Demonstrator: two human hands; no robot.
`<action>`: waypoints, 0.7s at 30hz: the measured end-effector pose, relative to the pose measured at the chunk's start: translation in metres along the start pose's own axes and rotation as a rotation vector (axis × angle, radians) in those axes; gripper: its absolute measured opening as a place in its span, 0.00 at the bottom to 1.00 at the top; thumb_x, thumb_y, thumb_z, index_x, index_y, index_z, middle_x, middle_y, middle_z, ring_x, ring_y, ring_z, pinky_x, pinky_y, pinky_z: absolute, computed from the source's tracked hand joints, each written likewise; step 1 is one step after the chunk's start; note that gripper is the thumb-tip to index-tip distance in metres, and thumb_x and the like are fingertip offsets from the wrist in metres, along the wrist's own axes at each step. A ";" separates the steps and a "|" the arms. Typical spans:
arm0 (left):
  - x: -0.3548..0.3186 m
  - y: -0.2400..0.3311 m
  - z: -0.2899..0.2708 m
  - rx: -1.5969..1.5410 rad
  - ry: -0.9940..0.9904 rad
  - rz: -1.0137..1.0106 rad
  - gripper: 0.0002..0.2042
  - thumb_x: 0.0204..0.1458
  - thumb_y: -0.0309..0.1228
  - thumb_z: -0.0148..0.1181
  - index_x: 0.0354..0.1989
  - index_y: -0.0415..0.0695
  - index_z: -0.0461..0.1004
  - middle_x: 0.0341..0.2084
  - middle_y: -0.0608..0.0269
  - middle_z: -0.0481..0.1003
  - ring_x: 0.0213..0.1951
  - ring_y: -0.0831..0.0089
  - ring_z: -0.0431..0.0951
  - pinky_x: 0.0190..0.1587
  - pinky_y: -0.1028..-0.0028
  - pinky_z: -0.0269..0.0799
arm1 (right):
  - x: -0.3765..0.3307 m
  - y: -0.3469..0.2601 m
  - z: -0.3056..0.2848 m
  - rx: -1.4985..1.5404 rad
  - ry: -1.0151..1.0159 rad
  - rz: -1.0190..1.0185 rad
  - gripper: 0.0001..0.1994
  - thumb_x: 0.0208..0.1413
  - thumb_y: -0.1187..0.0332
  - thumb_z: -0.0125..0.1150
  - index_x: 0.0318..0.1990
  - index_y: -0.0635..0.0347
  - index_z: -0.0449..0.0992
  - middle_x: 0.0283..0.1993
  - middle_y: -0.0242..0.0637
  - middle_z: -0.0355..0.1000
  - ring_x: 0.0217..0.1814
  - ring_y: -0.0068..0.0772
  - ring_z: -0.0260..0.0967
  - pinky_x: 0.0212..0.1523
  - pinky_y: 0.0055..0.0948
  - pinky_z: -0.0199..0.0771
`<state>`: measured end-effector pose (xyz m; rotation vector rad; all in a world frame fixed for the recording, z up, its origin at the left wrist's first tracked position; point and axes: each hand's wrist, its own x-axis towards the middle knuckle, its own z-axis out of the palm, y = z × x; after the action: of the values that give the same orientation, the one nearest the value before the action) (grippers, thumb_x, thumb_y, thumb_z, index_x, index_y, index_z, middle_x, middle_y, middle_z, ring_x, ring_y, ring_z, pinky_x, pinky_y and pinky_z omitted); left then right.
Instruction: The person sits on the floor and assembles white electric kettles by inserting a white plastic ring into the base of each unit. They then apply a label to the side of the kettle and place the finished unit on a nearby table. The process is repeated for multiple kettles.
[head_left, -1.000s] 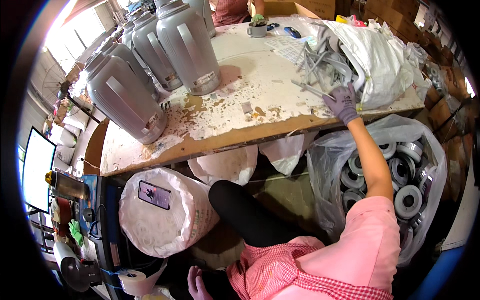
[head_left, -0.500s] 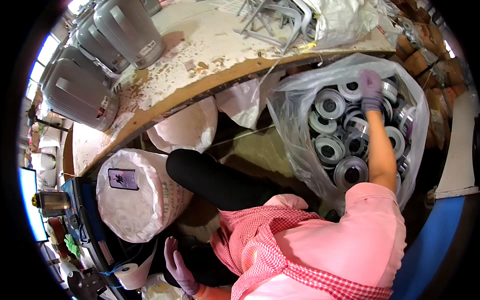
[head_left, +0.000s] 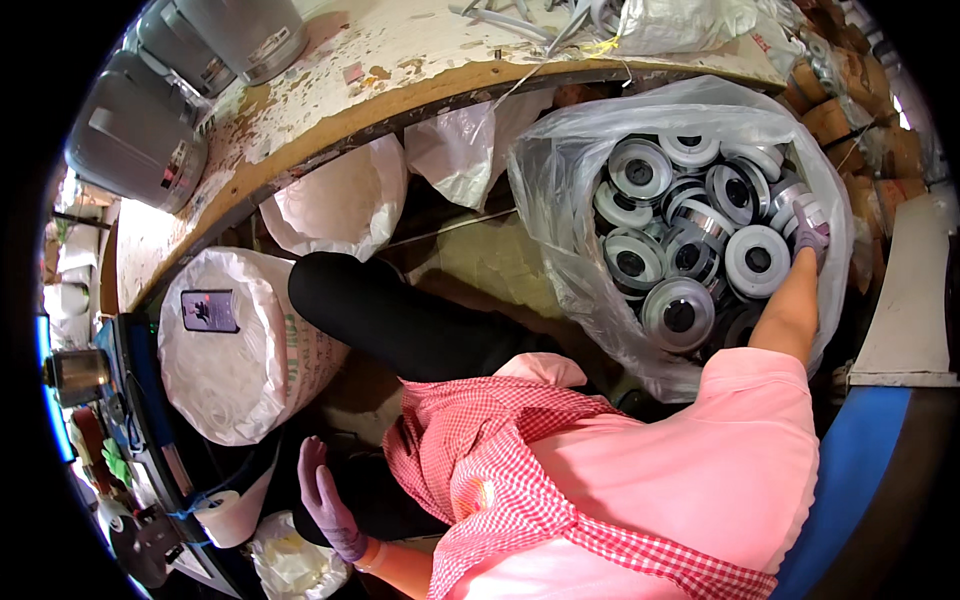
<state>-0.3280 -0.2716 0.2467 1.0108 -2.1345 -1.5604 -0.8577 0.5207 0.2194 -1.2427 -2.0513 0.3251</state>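
Note:
A clear plastic bag [head_left: 560, 190] at the right holds several round grey lids [head_left: 757, 262] with black centres, some with shiny silver bands. My right hand [head_left: 812, 232], in a purple glove, reaches in at the bag's right side. Its fingers close on the edge of a silver-banded lid [head_left: 789, 196]; some fingertips are hidden. My left hand [head_left: 332, 508], gloved alike, is held low at the left with its fingers stretched out and nothing in it.
Grey jugs with handles [head_left: 135, 140] stand on the worn bench [head_left: 400, 85]; loose grey handles [head_left: 510, 22] lie farther right. A phone [head_left: 210, 311] rests on a white-lined bin [head_left: 235, 385]. Beside my left hand are a white roll [head_left: 226, 518] and a crumpled bag [head_left: 295, 558].
My right hand has moved from the far part of the bag to its right side. Some lids there have shifted. My left hand stays stretched out. The whole view has shifted slightly.

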 end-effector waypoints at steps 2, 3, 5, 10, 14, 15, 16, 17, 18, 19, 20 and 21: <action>-0.004 -0.002 0.000 -0.016 0.024 0.009 0.23 0.68 0.34 0.43 0.66 0.31 0.63 0.61 0.47 0.69 0.62 0.58 0.70 0.67 0.63 0.62 | -0.003 -0.007 0.007 0.051 -0.069 -0.056 0.55 0.30 0.39 0.80 0.67 0.62 0.66 0.66 0.48 0.68 0.67 0.49 0.66 0.69 0.42 0.62; -0.006 -0.004 0.001 -0.033 0.043 0.024 0.23 0.68 0.34 0.43 0.66 0.31 0.63 0.62 0.46 0.69 0.62 0.58 0.70 0.67 0.63 0.62 | -0.008 -0.006 0.006 0.060 -0.139 -0.053 0.52 0.33 0.40 0.79 0.66 0.61 0.68 0.66 0.48 0.69 0.68 0.50 0.65 0.68 0.41 0.61; -0.007 -0.009 0.006 -0.094 0.055 -0.009 0.24 0.68 0.35 0.43 0.66 0.31 0.62 0.62 0.46 0.68 0.62 0.57 0.70 0.68 0.63 0.61 | -0.031 -0.002 0.000 0.089 -0.218 -0.177 0.44 0.39 0.35 0.71 0.61 0.57 0.75 0.62 0.50 0.73 0.63 0.49 0.70 0.64 0.42 0.67; 0.001 -0.019 0.019 -0.124 -0.013 -0.040 0.25 0.69 0.37 0.43 0.67 0.31 0.62 0.62 0.45 0.68 0.63 0.56 0.69 0.68 0.62 0.61 | -0.128 -0.004 -0.028 0.272 -0.437 -0.380 0.35 0.52 0.46 0.67 0.62 0.59 0.73 0.59 0.46 0.76 0.60 0.44 0.73 0.62 0.34 0.66; 0.016 -0.017 0.011 -0.111 -0.073 0.005 0.25 0.69 0.38 0.43 0.67 0.31 0.62 0.62 0.44 0.68 0.63 0.56 0.69 0.68 0.62 0.60 | -0.193 -0.040 -0.048 0.277 -0.565 -0.557 0.31 0.54 0.51 0.67 0.61 0.62 0.73 0.57 0.49 0.76 0.58 0.45 0.74 0.59 0.34 0.70; 0.020 -0.017 0.008 -0.101 -0.074 0.024 0.25 0.69 0.38 0.43 0.67 0.31 0.62 0.62 0.44 0.68 0.63 0.56 0.69 0.68 0.62 0.60 | -0.206 -0.050 -0.052 0.315 -0.609 -0.660 0.32 0.54 0.52 0.67 0.62 0.62 0.72 0.56 0.50 0.76 0.58 0.45 0.74 0.58 0.34 0.71; 0.023 -0.017 0.004 -0.092 -0.075 0.046 0.25 0.69 0.38 0.42 0.67 0.31 0.62 0.62 0.44 0.68 0.63 0.56 0.69 0.68 0.62 0.60 | -0.222 -0.062 -0.050 0.188 -0.532 -0.697 0.32 0.52 0.52 0.68 0.62 0.61 0.73 0.57 0.52 0.75 0.60 0.48 0.73 0.60 0.36 0.70; 0.026 -0.018 0.000 -0.106 -0.068 0.045 0.25 0.69 0.38 0.42 0.67 0.31 0.62 0.62 0.44 0.68 0.63 0.56 0.69 0.68 0.62 0.61 | -0.237 -0.069 -0.052 0.065 -0.467 -0.770 0.32 0.52 0.52 0.68 0.62 0.59 0.73 0.59 0.53 0.73 0.62 0.51 0.71 0.62 0.40 0.69; 0.028 -0.020 -0.004 -0.121 -0.057 0.049 0.25 0.69 0.38 0.43 0.67 0.31 0.62 0.62 0.44 0.68 0.63 0.56 0.69 0.68 0.61 0.61 | -0.249 -0.078 -0.051 0.051 -0.420 -0.861 0.31 0.52 0.49 0.66 0.62 0.51 0.72 0.61 0.46 0.72 0.62 0.49 0.71 0.61 0.43 0.70; 0.029 -0.022 -0.008 -0.136 -0.041 0.051 0.25 0.69 0.38 0.43 0.67 0.31 0.61 0.62 0.44 0.68 0.63 0.56 0.69 0.68 0.61 0.61 | -0.262 -0.087 -0.049 -0.024 -0.439 -0.898 0.30 0.52 0.47 0.64 0.63 0.43 0.72 0.64 0.40 0.70 0.62 0.47 0.71 0.60 0.45 0.71; 0.029 -0.025 -0.011 -0.146 -0.028 0.042 0.25 0.68 0.37 0.43 0.66 0.31 0.62 0.62 0.45 0.68 0.63 0.56 0.69 0.68 0.62 0.61 | -0.272 -0.093 -0.048 -0.200 -0.461 -0.911 0.26 0.53 0.48 0.62 0.59 0.41 0.74 0.62 0.39 0.72 0.61 0.46 0.72 0.58 0.45 0.73; 0.028 -0.028 -0.015 -0.158 -0.016 0.031 0.24 0.68 0.35 0.43 0.66 0.31 0.63 0.62 0.45 0.69 0.63 0.57 0.70 0.67 0.62 0.61 | -0.281 -0.102 -0.044 -0.373 -0.555 -0.951 0.23 0.54 0.50 0.61 0.57 0.42 0.75 0.61 0.38 0.73 0.59 0.46 0.73 0.57 0.45 0.74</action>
<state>-0.3285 -0.3055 0.2221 0.9117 -1.9906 -1.6968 -0.8155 0.2240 0.1828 -0.2259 -3.0080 -0.2034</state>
